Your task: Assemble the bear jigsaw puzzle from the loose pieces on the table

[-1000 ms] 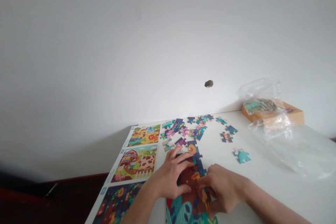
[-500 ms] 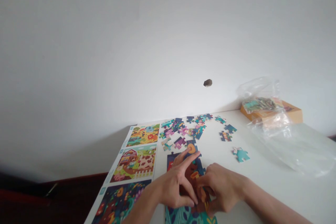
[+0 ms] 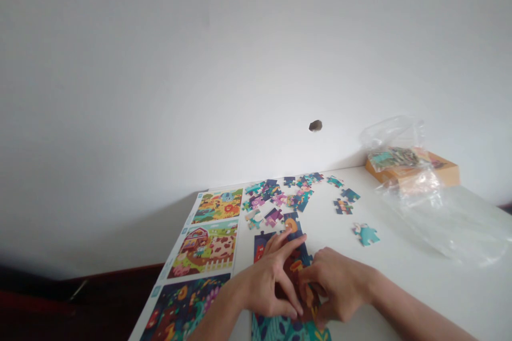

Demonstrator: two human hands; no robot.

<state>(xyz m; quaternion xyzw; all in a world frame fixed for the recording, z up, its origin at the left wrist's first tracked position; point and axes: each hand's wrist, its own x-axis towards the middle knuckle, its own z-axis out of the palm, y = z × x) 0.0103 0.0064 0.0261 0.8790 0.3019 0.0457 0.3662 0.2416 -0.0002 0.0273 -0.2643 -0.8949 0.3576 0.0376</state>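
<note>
The left hand (image 3: 269,283), fingers spread, lay across the joined blue, brown and teal cardboard puzzle section (image 3: 295,265) near on the white table (image 3: 332,237), apparently steadying it. The right hand (image 3: 338,285) curled its fingers at the section's right edge; whether they pinched it, I couldn't tell.

My left hand (image 3: 272,282) spread across part-joined puzzle (image 3: 280,329), right hand (image 3: 334,282) curled at its right side; loose pieces (image 3: 274,217) beyond, picture sheet (image 3: 212,250) left, plastic bag (image 3: 396,130) on box (image 3: 448,173).

The blue labels (image 3: 156,291) on the picture sheet (image 3: 206,250) are illegible.
</note>
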